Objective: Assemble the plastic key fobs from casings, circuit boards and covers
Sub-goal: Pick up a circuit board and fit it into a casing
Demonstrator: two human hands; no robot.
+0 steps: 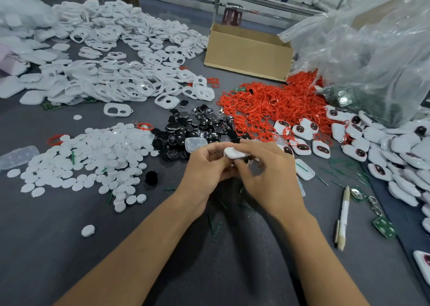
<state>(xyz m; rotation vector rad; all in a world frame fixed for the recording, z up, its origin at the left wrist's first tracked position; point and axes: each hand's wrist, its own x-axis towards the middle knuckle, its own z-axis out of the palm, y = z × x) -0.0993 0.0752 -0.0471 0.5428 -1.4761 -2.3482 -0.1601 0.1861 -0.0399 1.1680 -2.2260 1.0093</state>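
White key fob casing [235, 152] is pinched between both hands, just above the centre of the grey tabletop [69, 247]. The left hand [204, 166] grips its left end with curled fingers; the right hand [267, 173] pinches its right end. Heaps lie around: white round covers [93, 159] left, black discs [197, 126] behind, red loops [263, 105] and finished fobs [395, 147] right.

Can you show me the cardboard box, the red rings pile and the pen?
cardboard box [246, 54]: head view, on its front wall.
red rings pile [267, 105]: head view, middle of the heap.
pen [344, 212]: head view, on its white barrel.
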